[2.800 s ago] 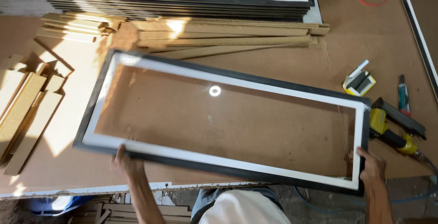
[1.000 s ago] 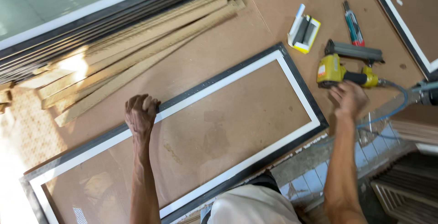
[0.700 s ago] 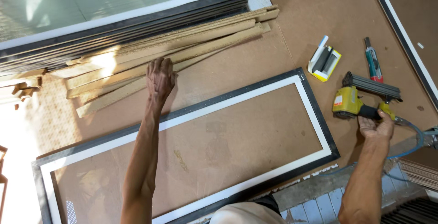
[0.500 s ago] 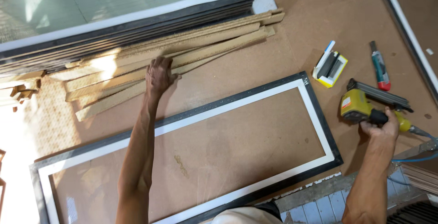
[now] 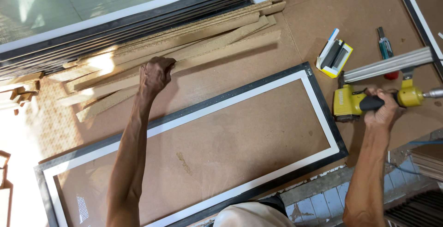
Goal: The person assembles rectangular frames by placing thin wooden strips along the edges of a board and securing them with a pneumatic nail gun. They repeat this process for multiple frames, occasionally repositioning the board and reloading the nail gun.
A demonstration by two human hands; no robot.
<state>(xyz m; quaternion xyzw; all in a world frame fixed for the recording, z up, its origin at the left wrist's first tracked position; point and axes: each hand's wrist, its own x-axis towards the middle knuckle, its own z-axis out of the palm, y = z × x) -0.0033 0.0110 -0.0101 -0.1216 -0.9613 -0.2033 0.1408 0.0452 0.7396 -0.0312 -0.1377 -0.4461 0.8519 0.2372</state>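
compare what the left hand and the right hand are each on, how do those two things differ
The left hand rests on a board strip: pale brown, flat, long and thin, lying in a loose pile. The right hand closes round the black grip of a nail gun: yellow-bodied, chunky, with a long grey magazine, standing alone. The strip lies beyond the frame, the gun at the frame's right end. Both sit on the brown worktop.

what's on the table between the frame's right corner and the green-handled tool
In the head view, a small yellow and white box holding dark strips lies between the black and white frame and the green-handled tool. The right hand grips the yellow nail gun just below.
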